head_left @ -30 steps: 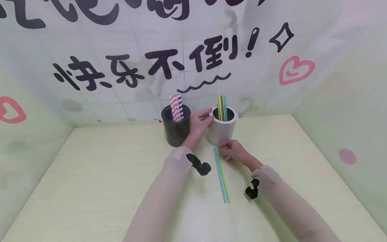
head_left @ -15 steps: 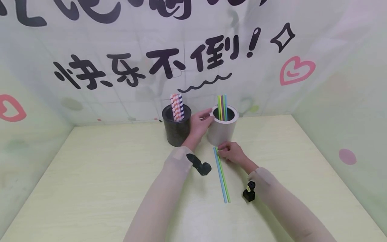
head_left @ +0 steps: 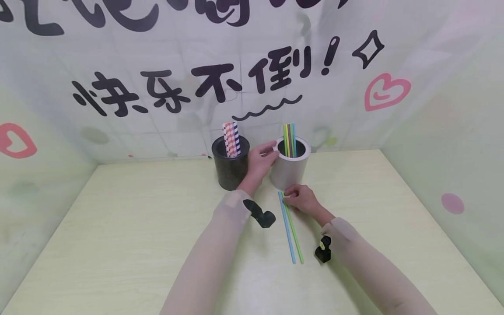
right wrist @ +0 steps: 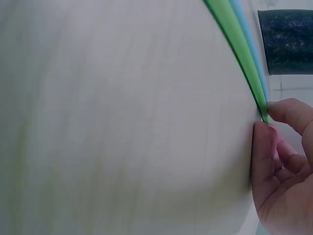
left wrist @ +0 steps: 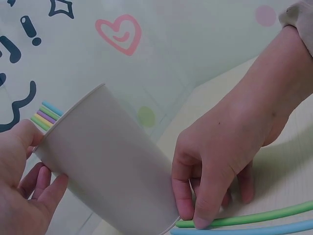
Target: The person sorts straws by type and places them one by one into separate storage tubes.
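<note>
My left hand (head_left: 260, 164) holds the near-left side of a white cup (head_left: 289, 173), thumb at its rim and fingers on its wall in the left wrist view. The cup stands upright with several coloured straws (head_left: 289, 135) in it. In front of the cup, my right hand (head_left: 304, 200) pinches the far end of a green straw (head_left: 295, 234) between thumb and fingers. The rest of that straw lies along the table. Beside it on the left lies a blue straw (head_left: 289, 236), their far ends close together and near ends slightly apart.
Left of my left hand stands a black cup (head_left: 231, 173) holding several patterned paper straws (head_left: 231, 140). A printed backdrop (head_left: 157, 135) rises behind the pale table (head_left: 138, 236), and side panels bound it left and right.
My right hand has moved slightly toward me and closed onto the green straw's far end. The green straw's near end has swung right, away from the blue one. My left hand stays put.
</note>
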Tool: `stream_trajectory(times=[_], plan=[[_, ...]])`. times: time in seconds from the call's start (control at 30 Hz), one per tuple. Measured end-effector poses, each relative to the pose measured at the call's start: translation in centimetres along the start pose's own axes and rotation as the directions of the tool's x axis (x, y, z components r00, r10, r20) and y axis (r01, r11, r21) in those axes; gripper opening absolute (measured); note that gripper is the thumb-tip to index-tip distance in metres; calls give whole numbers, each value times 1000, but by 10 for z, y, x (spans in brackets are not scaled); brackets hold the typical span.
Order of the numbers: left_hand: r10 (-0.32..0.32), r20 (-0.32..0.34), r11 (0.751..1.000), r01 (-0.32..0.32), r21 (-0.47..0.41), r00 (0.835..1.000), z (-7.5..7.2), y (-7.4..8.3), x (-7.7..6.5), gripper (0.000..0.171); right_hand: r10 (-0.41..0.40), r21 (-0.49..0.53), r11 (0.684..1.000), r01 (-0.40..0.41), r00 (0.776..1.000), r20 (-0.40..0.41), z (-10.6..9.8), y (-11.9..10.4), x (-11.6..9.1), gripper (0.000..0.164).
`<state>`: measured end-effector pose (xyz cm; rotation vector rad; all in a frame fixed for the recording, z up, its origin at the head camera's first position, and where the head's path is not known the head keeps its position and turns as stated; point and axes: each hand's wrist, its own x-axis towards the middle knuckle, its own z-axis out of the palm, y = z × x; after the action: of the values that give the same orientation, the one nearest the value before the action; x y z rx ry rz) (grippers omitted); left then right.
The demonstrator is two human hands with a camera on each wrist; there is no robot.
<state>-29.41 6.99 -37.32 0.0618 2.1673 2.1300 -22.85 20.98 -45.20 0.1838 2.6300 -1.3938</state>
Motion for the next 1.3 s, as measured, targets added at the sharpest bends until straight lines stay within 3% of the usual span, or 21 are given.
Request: stream_trajectory(times=[0.33, 0.8, 1.1, 1.3], plan=[[-3, -4, 1000, 3, 4, 1000, 0, 0, -1, 35, 45, -22, 999, -45, 999, -16, 3, -6, -3, 20], [-12, -8, 1000, 12, 15, 1000, 1, 1, -2, 35, 23, -102, 994, -28, 998, -54, 6, -10, -3, 13], [-11, -7, 1000, 11, 27, 1000, 1, -3, 1, 35, 64, 11, 998, -63, 996, -58, 3, -10, -4, 17], [3, -13, 1000, -3, 16, 1000, 1, -2, 1, 36, 45, 89, 995, -39, 996, -72, -8, -13, -6, 21]])
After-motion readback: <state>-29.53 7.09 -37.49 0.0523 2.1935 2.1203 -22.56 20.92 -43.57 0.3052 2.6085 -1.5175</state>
